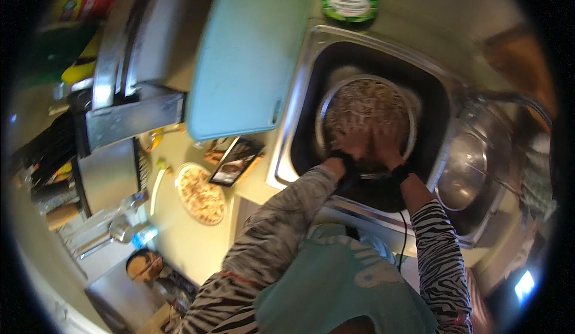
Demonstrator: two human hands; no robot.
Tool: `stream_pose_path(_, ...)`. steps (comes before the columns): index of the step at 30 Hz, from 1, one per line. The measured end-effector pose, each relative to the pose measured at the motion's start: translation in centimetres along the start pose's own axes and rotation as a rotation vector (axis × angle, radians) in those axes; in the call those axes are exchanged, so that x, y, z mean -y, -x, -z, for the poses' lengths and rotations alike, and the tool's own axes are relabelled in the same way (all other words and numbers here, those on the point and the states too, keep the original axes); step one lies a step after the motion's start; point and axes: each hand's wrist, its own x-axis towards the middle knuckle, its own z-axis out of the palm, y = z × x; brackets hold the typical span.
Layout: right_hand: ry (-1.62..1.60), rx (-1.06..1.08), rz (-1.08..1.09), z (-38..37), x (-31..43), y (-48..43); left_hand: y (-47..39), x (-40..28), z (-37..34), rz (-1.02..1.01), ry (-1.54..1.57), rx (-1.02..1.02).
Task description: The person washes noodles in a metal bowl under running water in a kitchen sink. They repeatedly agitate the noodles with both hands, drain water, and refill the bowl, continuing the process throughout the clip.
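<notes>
A round metal bowl [321, 123] sits inside the dark sink basin [426, 91]. Water and a mass of small brownish pieces [366, 96], too blurred to name, fill the bowl. Both my hands reach into it side by side, fingers pointing away from me. My left hand [352, 138] is at the bowl's near left, and my right hand [386, 143] is just beside it. The fingertips dip among the wet pieces, so whether they grip any is hidden. Dark bands circle both wrists, below zebra-striped sleeves.
Another metal bowl [462, 172] lies in the right-hand basin, near the dark faucet [516, 98]. Left of the sink are a light-blue cutting board [251, 55], a phone or tablet [236, 161] and a plate of chopped pale food [200, 192]. A green-labelled jar [350, 1] stands behind.
</notes>
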Motion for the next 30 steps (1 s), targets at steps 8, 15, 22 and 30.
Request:
stream_pose_path(8, -0.369, 0.303, -0.243, 7.9, -2.0, -4.3, -2.0, 2.7, 7.4, -0.202, 0.356, 0.035)
stream_pose_path(15, -0.215, 0.179, -0.270, 1.1, -1.6, -4.3, -9.0, 0.8, 5.9, -0.080, 0.266, 0.122)
stream_pose_path(22, -0.423, 0.488, -0.204, 7.1, -0.8, -4.1, -11.3, 1.4, 3.7, -0.149, 0.327, 0.485)
stream_pose_path(30, -0.390, 0.390, -0.408, 10.0, 1.9, 1.9, -2.6, 1.8, 5.2, -0.409, 0.070, 0.364)
